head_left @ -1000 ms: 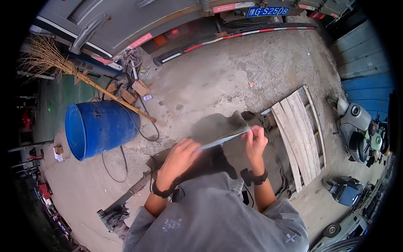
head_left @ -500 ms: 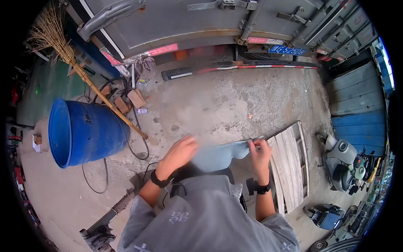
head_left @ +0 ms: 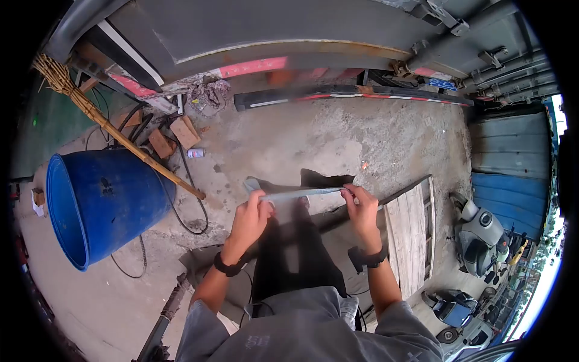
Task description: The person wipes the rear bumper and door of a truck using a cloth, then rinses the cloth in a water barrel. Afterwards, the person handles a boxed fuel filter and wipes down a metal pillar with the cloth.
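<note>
A pale blue-grey piece of cloth (head_left: 304,193) is stretched nearly level between my two hands and looks like a thin strip from above. My left hand (head_left: 250,217) pinches its left end, where a short flap sticks up beyond the fingers. At the other end, the thumb and fingers of my right hand (head_left: 363,214) grip its edge. Both wrists wear dark bands. Below the cloth are my dark-trousered legs (head_left: 295,253) and the concrete floor.
A blue barrel (head_left: 120,193) lies at left with a twig broom (head_left: 114,130) leaning across it. Bricks (head_left: 175,137), a can (head_left: 195,153) and black cable lie nearby. Truck doors (head_left: 289,30) stand ahead; a wooden pallet (head_left: 410,241) and scooters (head_left: 476,235) are at right.
My left hand has taken hold of the cloth's left end. The cloth hung with its broad face showing and now appears as a narrow taut strip. The view has shifted.
</note>
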Action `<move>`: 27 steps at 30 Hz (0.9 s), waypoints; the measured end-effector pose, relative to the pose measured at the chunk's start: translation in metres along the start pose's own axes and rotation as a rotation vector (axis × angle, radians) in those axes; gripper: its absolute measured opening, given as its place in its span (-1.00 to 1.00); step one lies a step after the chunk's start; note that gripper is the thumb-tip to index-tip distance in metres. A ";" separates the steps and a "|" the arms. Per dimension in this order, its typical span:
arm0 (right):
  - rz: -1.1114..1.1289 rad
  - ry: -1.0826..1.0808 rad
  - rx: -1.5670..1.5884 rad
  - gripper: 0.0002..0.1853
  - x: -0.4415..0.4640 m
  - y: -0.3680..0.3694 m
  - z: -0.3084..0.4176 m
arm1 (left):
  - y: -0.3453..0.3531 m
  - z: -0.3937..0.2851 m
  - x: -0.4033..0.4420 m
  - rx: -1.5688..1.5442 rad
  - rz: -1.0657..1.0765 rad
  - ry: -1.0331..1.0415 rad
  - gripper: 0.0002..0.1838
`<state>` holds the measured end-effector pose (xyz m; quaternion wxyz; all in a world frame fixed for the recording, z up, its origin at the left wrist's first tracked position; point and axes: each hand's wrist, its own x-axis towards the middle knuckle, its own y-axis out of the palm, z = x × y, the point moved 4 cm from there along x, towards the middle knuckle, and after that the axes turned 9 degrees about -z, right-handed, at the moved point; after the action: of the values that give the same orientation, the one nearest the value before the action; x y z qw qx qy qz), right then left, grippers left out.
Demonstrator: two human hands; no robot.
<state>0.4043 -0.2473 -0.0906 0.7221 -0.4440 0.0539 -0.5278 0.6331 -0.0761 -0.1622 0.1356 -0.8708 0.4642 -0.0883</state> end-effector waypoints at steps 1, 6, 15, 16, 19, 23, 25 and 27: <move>-0.009 0.027 0.031 -0.89 0.009 0.016 -0.013 | 0.002 0.009 0.005 -0.023 -0.015 0.007 -0.83; 0.080 0.227 0.262 -0.92 0.048 0.099 -0.067 | 0.010 0.043 0.045 -0.122 0.028 -0.282 -0.84; 0.055 -0.114 0.318 -0.74 0.134 0.268 -0.144 | 0.050 0.173 0.173 0.228 -0.400 0.171 -0.71; 0.086 -0.175 0.255 -0.68 0.142 0.288 -0.148 | 0.053 0.186 0.191 0.286 -0.433 0.238 -0.65; 0.172 -0.328 0.144 -0.52 0.160 0.356 -0.155 | 0.070 0.230 0.241 0.561 -0.330 0.300 -0.43; 0.285 -0.540 -0.107 -0.34 0.178 0.444 -0.153 | 0.071 0.275 0.307 0.835 -0.239 0.463 -0.23; 0.267 -0.661 -0.117 -0.32 0.178 0.484 -0.150 | 0.065 0.305 0.335 0.907 -0.217 0.457 -0.18; 0.291 -0.748 -0.151 -0.30 0.169 0.511 -0.158 | 0.060 0.335 0.347 0.918 -0.147 0.333 -0.15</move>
<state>0.7568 -0.4516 -0.4761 0.7244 -0.6447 -0.1115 -0.2170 0.8716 -0.3451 -0.4893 0.4229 -0.7256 0.3302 -0.4310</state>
